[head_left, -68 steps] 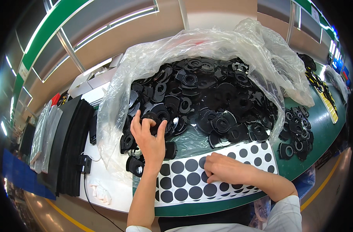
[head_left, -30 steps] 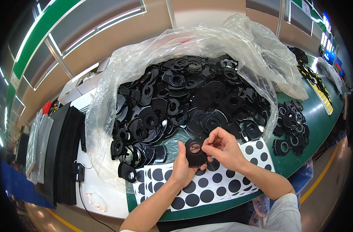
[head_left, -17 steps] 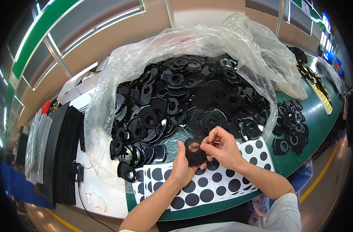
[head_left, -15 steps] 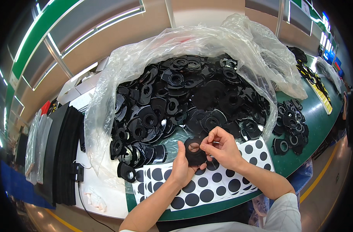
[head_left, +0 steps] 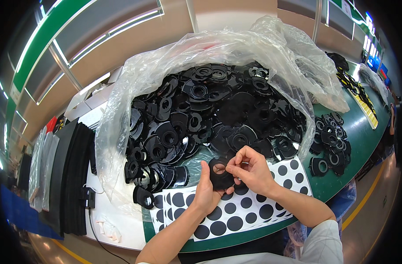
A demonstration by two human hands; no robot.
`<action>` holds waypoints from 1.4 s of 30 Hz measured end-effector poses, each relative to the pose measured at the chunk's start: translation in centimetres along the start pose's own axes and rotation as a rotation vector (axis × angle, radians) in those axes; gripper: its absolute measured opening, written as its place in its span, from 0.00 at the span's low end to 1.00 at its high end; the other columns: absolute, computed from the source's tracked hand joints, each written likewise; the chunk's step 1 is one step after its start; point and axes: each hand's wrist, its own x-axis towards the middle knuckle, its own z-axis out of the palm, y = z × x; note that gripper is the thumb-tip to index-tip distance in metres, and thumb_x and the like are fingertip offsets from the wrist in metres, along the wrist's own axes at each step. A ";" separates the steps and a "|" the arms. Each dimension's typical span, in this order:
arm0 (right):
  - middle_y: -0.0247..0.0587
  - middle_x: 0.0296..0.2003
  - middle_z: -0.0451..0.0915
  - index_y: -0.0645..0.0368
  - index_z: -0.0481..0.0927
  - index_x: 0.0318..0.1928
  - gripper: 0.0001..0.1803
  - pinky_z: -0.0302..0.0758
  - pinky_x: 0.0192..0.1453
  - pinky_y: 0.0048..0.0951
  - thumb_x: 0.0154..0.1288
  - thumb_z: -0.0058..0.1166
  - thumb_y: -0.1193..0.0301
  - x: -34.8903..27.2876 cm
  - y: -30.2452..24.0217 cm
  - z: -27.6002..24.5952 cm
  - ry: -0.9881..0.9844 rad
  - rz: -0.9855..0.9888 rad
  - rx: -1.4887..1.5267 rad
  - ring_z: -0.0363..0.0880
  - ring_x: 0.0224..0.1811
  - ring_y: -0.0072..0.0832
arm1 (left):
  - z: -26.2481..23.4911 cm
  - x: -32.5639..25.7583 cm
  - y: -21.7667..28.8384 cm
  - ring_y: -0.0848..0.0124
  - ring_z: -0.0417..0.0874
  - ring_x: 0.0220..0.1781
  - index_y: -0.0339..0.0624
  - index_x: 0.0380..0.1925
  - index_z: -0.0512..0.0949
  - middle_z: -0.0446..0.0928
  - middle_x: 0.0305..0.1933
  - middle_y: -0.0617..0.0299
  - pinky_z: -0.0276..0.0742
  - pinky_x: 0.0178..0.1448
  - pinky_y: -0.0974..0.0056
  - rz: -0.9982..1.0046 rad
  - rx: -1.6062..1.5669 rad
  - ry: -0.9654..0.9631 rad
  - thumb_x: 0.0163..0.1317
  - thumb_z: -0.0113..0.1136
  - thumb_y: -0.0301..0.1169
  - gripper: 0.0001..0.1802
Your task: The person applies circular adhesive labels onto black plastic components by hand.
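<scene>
Steadily, I watch both hands meet over white sheets with black dots (head_left: 243,211).
The half-curled left hand (head_left: 206,193), thumb raised, cradles a flat black part with a round hole (head_left: 220,180); the right hand (head_left: 252,171) pinches at its right rim, contents unclear. A glossy black heap (head_left: 201,105) crowds beyond; the green tabletop's front edge (head_left: 214,246) runs nearby.

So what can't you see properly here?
Head view:
What the right hand pinches, if anything: the hand itself hides it.
Underside of the flat black piece with a round hole: faces away, over the left hand.
Bottom of the shiny black heap in the clear plastic bag: upper pieces cover it.
Parts of the white black-dotted sheets: both hands cover them.
</scene>
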 end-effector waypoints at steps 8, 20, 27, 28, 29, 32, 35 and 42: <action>0.39 0.31 0.80 0.61 0.70 0.30 0.10 0.74 0.29 0.18 0.59 0.60 0.80 -0.3 -0.5 0.5 0.057 -0.130 -0.257 0.77 0.25 0.17 | -0.2 -0.1 0.0 0.70 0.76 0.38 0.42 0.45 0.66 0.74 0.41 0.57 0.70 0.33 0.66 -0.008 0.034 0.038 0.70 0.43 0.34 0.09; 0.29 0.32 0.81 0.55 0.80 0.35 0.10 0.74 0.44 0.36 0.49 0.61 0.73 -0.4 -1.6 0.5 0.174 -1.021 -1.227 0.77 0.42 0.34 | -0.3 -0.3 -0.2 0.72 0.75 0.33 0.43 0.49 0.65 0.75 0.39 0.59 0.71 0.31 0.69 0.045 0.086 0.031 0.70 0.45 0.30 0.10; 0.41 0.36 0.77 0.64 0.80 0.43 0.16 0.74 0.38 0.27 0.53 0.61 0.72 -0.5 -3.0 0.7 0.208 -0.394 -0.710 0.77 0.36 0.30 | -0.4 -0.1 -0.6 0.70 0.81 0.36 0.44 0.55 0.60 0.77 0.41 0.54 0.72 0.30 0.70 0.065 0.145 -0.055 0.71 0.46 0.30 0.15; 0.41 0.36 0.77 0.64 0.80 0.43 0.16 0.74 0.38 0.27 0.53 0.61 0.72 -0.5 -2.9 0.3 0.207 -0.393 -0.711 0.77 0.36 0.30 | -0.3 -0.1 -0.6 0.70 0.81 0.37 0.44 0.55 0.59 0.77 0.41 0.53 0.72 0.30 0.70 0.066 0.153 -0.062 0.71 0.45 0.31 0.15; 0.41 0.36 0.78 0.65 0.81 0.43 0.14 0.75 0.34 0.24 0.56 0.59 0.74 -0.4 -2.6 0.0 0.129 -0.204 -0.500 0.78 0.32 0.26 | -0.5 0.0 -0.7 0.69 0.81 0.38 0.44 0.56 0.59 0.77 0.42 0.53 0.71 0.30 0.71 0.051 0.164 -0.083 0.72 0.45 0.31 0.15; 0.40 0.36 0.78 0.70 0.82 0.42 0.10 0.73 0.24 0.16 0.62 0.53 0.78 -0.1 -1.7 -0.5 0.075 -0.059 -0.255 0.79 0.21 0.19 | 0.0 -0.1 -0.6 0.70 0.81 0.38 0.44 0.57 0.58 0.76 0.42 0.54 0.71 0.30 0.71 0.031 0.220 -0.085 0.72 0.45 0.32 0.16; 0.40 0.31 0.80 0.70 0.82 0.39 0.09 0.73 0.23 0.17 0.61 0.55 0.78 -0.1 -2.1 -0.7 0.068 -0.029 -0.298 0.80 0.20 0.20 | 0.3 -0.3 -0.5 0.70 0.80 0.38 0.44 0.59 0.56 0.75 0.43 0.54 0.71 0.30 0.71 0.014 0.266 -0.107 0.72 0.44 0.30 0.18; 0.36 0.23 0.80 0.64 0.81 0.29 0.10 0.72 0.22 0.22 0.53 0.63 0.69 0.0 -1.5 -1.0 0.127 -0.055 -0.574 0.79 0.21 0.22 | 0.0 -0.2 -0.7 0.65 0.80 0.38 0.49 0.67 0.51 0.74 0.42 0.50 0.67 0.28 0.71 0.049 0.356 -0.237 0.72 0.26 0.58 0.33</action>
